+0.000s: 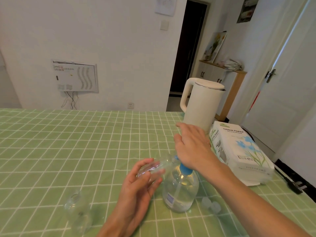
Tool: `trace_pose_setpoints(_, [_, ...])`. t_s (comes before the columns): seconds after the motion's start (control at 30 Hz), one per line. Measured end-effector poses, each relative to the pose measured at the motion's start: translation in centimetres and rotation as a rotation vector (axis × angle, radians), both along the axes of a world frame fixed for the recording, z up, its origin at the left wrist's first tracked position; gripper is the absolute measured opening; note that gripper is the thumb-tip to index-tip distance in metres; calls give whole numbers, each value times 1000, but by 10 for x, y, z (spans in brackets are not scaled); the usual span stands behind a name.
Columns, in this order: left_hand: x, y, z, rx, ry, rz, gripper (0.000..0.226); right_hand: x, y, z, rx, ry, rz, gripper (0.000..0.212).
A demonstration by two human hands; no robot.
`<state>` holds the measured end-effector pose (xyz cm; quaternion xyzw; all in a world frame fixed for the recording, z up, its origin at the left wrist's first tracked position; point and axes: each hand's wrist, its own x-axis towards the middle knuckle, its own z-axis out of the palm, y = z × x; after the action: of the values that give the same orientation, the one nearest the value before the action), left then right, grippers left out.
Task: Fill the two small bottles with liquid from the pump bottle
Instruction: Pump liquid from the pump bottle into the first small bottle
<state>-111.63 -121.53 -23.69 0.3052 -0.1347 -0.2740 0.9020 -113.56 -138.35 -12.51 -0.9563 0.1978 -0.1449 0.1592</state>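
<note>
Pressing the single clear blue-collared pump bottle [179, 190], the right hand [191, 146] lies flat. The left hand [136, 183] grips one small clear bottle [153, 167] at its ten o'clock; a second small clear bottle [77, 211] stands at eight, two pale caps [206, 201] at four.

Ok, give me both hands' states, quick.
Left hand: holds a small bottle at the pump spout.
Right hand: open, pressing down on the pump bottle.

— What carries everything?
— A tabletop [102, 127] under a green checked cloth [51, 151].
— What stands on it?
— The pump bottle [179, 192] is near the front. At its 8 o'clock a clear small bottle [77, 212] stands upright, well apart.
— And on the other side?
— Two pale caps [210, 204] lie at 4 o'clock, just beside its base. A tissue pack [239, 151] lies at 2 o'clock, and a white kettle [203, 106] stands at 12.
</note>
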Motion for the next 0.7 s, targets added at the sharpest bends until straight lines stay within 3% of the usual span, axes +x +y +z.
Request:
trace_pose_setpoints(0.03, [-1, 0, 0, -8, -2, -9, 34, 0, 0, 2, -21, 2, -8, 52])
trace_pose_setpoints(0.17, [-1, -1, -1, -5, 6, -9, 81, 4, 0, 8, -58, 23, -28, 57])
trace_pose_setpoints(0.47, [4, 2, 1, -43, 38, -11, 69, 3, -2, 2, 89, 112, 1, 52])
trace_pose_setpoints(0.7, [1, 4, 1, -43, 59, -37, 53, 1, -1, 6, 87, 91, -6, 49])
